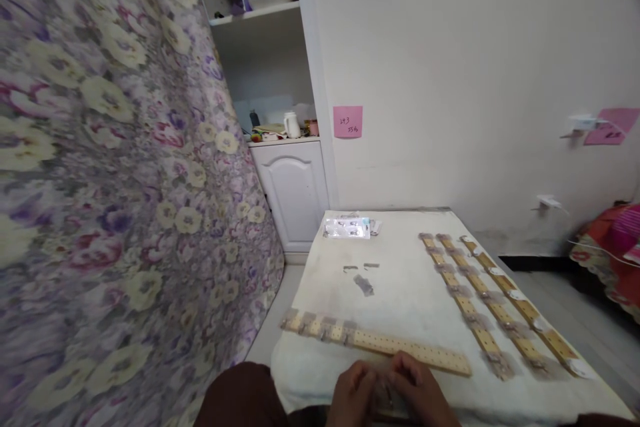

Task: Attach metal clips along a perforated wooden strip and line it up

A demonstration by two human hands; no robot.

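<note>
My left hand [354, 392] and my right hand [419, 388] meet at the near edge of a white cloth-covered table [400, 280]. Their fingers are curled together around something small that I cannot make out. Just beyond them lies a long tan perforated strip [380, 341] with small clear packets fixed along its left part. Three more such strips [495, 303] with packets lie side by side on the right of the table. A clear plastic bag [347, 227] of small parts sits at the far edge, and a few loose small pieces [363, 277] lie mid-table.
A floral curtain [115, 180] hangs along the left. A white cabinet [293, 190] with shelves stands behind the table. A pink note [347, 121] is stuck on the white wall. Red and pink fabric [613, 247] lies at the right on the floor.
</note>
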